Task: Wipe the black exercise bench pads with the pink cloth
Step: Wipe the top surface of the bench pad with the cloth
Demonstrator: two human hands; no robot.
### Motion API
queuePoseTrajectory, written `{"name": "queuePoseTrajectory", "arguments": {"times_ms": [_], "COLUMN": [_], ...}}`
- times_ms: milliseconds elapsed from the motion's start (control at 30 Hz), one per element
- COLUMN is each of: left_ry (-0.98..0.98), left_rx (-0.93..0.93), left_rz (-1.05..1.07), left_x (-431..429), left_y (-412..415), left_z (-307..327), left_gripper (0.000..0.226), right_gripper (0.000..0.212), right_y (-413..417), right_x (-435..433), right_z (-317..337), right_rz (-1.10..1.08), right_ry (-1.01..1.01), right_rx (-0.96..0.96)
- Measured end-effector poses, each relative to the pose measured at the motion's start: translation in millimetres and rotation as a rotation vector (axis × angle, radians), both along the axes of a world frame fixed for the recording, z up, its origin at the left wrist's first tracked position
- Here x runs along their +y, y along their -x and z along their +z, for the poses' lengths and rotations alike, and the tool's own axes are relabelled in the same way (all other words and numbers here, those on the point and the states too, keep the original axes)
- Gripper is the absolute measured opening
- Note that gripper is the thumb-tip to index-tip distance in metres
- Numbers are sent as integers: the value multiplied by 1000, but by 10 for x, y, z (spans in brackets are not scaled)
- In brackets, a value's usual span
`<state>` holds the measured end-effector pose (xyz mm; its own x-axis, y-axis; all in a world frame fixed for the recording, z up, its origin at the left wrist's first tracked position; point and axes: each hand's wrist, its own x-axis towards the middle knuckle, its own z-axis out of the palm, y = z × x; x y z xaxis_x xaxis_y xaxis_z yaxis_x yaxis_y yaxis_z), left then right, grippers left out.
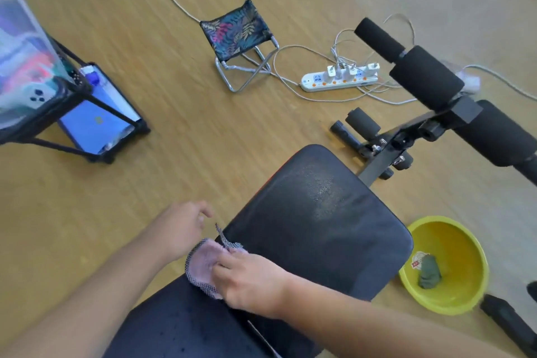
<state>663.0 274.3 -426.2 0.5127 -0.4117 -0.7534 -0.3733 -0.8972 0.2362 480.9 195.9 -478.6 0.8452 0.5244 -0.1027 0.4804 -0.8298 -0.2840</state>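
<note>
Legible text: none.

- Yellow basin, on the floor: a white-and-red label inside it carries a red mark, too small and blurred to read.
- White power strip, on the floor: orange dots and socket markings along its face, no lettering that can be made out.
- Blue tablet screen, lit, under the black frame: one small greenish icon at its centre, illegible.
- Black bench pad: no readable brand or print.
</note>
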Motion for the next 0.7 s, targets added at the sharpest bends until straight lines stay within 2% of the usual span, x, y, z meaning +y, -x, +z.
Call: {"name": "queuePoseTrajectory", "arguments": {"times_ms": [100, 167, 233, 267, 400, 500, 567, 633, 700], "left_ry": [45, 43, 23, 25, 63, 78, 101, 108, 106], "left_rx": [30, -23, -138, -166, -135, -74, -11, 27, 41], "left_rz": [192, 295, 311, 313, 330, 195, 129, 94, 43], "left_x": [2, 39, 83, 101, 71, -53, -159, -255, -338], "left_y": [71, 91, 76, 86, 192, 307, 392, 452, 476], "left_z": [43, 93, 134, 160, 207, 214, 206, 192, 177], "left_gripper": [37, 41, 45, 45, 43, 45, 45, 48, 46], "right_gripper": [26, 26, 15, 17, 20, 20, 12, 27, 30], "right_y": [-400, -637, -855, -965, -1293, -1257, -1154, -889, -410], "right_x": [117, 236, 164, 24, -1044, -1757, -2151, -2429, -2580], "right_z": [55, 107, 195, 220, 289, 353, 399, 411, 320], "right_rz": [68, 77, 47, -25, -359, -534, -679, -857, -1028], "right_ry": [251, 280, 241, 226, 407, 445, 409, 315, 140], "right_rx": [129, 262, 357, 387, 511, 515, 508, 575, 645]}}
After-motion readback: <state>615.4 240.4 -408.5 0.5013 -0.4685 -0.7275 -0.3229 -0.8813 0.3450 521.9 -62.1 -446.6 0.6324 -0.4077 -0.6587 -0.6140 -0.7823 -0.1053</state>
